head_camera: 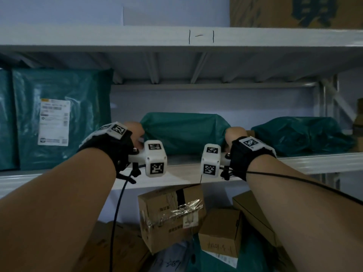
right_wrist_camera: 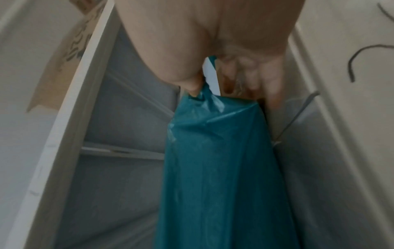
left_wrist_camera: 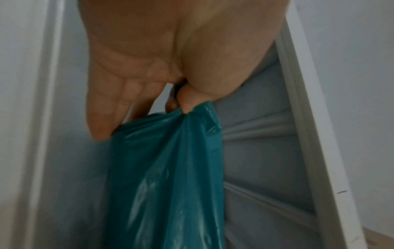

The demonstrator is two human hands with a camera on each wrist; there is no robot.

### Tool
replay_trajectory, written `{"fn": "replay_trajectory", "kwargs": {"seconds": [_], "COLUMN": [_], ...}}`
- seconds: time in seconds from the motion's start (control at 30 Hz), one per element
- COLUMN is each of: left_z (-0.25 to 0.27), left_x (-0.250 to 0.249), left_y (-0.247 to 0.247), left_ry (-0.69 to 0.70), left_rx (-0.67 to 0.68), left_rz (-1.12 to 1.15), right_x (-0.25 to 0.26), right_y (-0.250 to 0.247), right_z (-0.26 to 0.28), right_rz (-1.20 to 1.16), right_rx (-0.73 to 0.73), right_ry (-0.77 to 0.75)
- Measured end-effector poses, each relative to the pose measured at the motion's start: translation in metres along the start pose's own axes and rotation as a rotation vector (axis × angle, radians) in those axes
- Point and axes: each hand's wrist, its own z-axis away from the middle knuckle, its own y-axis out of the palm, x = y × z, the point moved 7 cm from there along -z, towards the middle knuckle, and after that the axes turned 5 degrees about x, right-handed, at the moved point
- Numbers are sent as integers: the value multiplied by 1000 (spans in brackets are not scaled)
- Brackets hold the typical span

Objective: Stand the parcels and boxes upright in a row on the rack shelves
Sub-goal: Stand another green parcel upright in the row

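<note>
A teal plastic parcel (head_camera: 183, 132) sits on the middle rack shelf (head_camera: 314, 161), held between both hands. My left hand (head_camera: 135, 131) pinches its left end, thumb and fingers gripping the teal film (left_wrist_camera: 170, 151) in the left wrist view. My right hand (head_camera: 234, 134) pinches the right end, and the right wrist view shows the thumb dug into the teal plastic (right_wrist_camera: 213, 151). Two tall teal parcels (head_camera: 59, 118) stand upright at the shelf's left. A crumpled teal parcel (head_camera: 300, 134) lies at the right.
The upper shelf (head_camera: 176, 36) overhangs close above and carries a printed carton (head_camera: 294, 10). Below the middle shelf lie several cardboard boxes (head_camera: 170, 214), tilted and piled with more teal bags. A rack upright (head_camera: 330, 99) stands at the right. Cables trail from both wrists.
</note>
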Motion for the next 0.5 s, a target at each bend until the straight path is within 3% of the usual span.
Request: {"fn": "replay_trajectory", "kwargs": {"seconds": [0.03, 0.1, 0.17, 0.2, 0.23, 0.3, 0.37, 0.43, 0.5], "left_z": [-3, -8, -13, -8, -3, 3, 2, 0, 2], "left_x": [1, 2, 8, 9, 10, 15, 24, 28, 29], "left_y": [-8, -23, -41, -49, -59, -86, -101, -115, -117], "left_ry": [24, 96, 119, 98, 73, 22, -15, -29, 35], "left_rx": [-3, -31, -95, -109, -125, -258, -278, -297, -363], "left_rz": [-86, -243, -232, -195, -264, -134, 42, 273, 693], "right_x": [8, 12, 9, 11, 19, 21, 27, 35, 40], "right_y": [-2, -1, 3, 7, 9, 21, 42, 64, 75], "right_z": [-1, -5, -2, -6, -2, -3, -1, 1, -1], "right_rz": [36, -370, -704, -696, -531, -310, -215, -246, -291], "right_rx": [-27, -21, -69, -46, 9, 98, 259, 338, 334], "right_ry": [-34, -53, 57, 58, 36, 26, -15, -71, -91]}}
